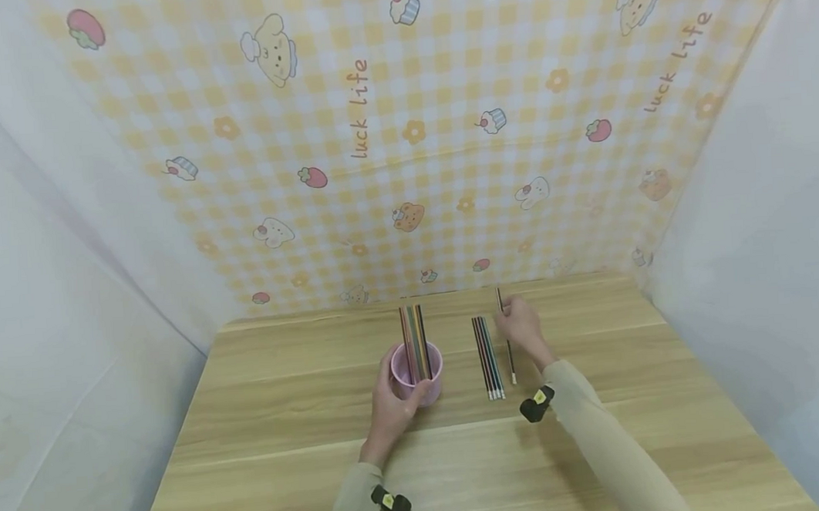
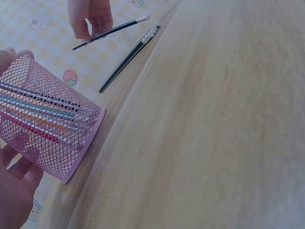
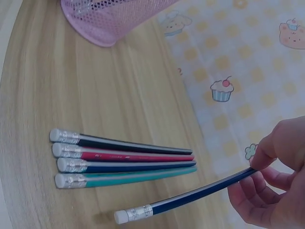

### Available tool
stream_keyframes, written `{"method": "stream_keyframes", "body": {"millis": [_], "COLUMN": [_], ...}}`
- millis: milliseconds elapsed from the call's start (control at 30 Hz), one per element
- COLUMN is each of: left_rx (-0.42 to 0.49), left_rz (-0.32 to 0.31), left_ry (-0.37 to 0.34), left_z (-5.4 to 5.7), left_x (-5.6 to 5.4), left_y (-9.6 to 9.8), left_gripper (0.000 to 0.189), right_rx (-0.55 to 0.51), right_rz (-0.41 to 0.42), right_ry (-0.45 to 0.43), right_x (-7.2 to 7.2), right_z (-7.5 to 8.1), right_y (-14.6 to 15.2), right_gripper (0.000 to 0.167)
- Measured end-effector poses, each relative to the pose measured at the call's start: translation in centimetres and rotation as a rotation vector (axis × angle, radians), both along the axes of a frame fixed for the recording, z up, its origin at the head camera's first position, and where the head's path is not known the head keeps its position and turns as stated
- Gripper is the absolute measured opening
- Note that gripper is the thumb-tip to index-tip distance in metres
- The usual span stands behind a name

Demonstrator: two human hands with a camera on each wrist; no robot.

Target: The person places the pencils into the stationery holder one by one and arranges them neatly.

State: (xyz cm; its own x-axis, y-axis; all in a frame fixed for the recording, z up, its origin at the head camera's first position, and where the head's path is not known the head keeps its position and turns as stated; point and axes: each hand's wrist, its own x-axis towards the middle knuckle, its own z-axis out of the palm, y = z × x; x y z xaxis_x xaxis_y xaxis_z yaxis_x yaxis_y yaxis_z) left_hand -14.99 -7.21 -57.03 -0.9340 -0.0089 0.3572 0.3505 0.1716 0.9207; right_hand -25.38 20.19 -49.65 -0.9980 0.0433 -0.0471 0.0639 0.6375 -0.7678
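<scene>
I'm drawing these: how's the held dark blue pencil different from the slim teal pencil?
The right hand pinches the dark blue pencil; the teal pencil lies on the wooden table. The blue one is apart; the teal one ends a pencil row. Both have white erasers.

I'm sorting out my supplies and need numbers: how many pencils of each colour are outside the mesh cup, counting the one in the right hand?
Black pencil: 1
Red pencil: 1
Blue pencils: 2 (one on the table, one in the right hand)
Teal pencil: 1
Total: 5
</scene>
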Motion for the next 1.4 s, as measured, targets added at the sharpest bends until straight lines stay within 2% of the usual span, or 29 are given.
{"method": "stream_keyframes", "body": {"millis": [233,400,733,1067,1400], "left_rx": [0.002,0.004,0.002,0.003,-0.004], "left_rz": [-0.003,0.001,0.005,0.001,0.002], "left_ry": [-0.008,-0.007,-0.009,-0.018,-0.043], "left_z": [0.0,0.0,-0.2,-0.2,0.0], "left_x": [0.1,0.0,0.0,0.0,0.1], "left_y": [0.0,0.0,-0.1,-0.2,-0.2], "left_gripper": [0.084,0.086,0.086,0.084,0.084], "right_rx": [-0.02,-0.065,-0.083,-0.09,-0.183], "right_rz": [-0.04,-0.011,0.011,0.035,0.023], "right_ry": [0.036,0.094,0.178,0.213,0.307], "right_x": [0.5,0.8,0.9,1.1,2.0], "right_z": [1.4,2.6,4.8,6.7,8.3], "right_y": [-0.8,-1.6,-3.5,-4.9,-7.0], "right_gripper": [0.045,0.045,0.04,0.046,0.037]}}
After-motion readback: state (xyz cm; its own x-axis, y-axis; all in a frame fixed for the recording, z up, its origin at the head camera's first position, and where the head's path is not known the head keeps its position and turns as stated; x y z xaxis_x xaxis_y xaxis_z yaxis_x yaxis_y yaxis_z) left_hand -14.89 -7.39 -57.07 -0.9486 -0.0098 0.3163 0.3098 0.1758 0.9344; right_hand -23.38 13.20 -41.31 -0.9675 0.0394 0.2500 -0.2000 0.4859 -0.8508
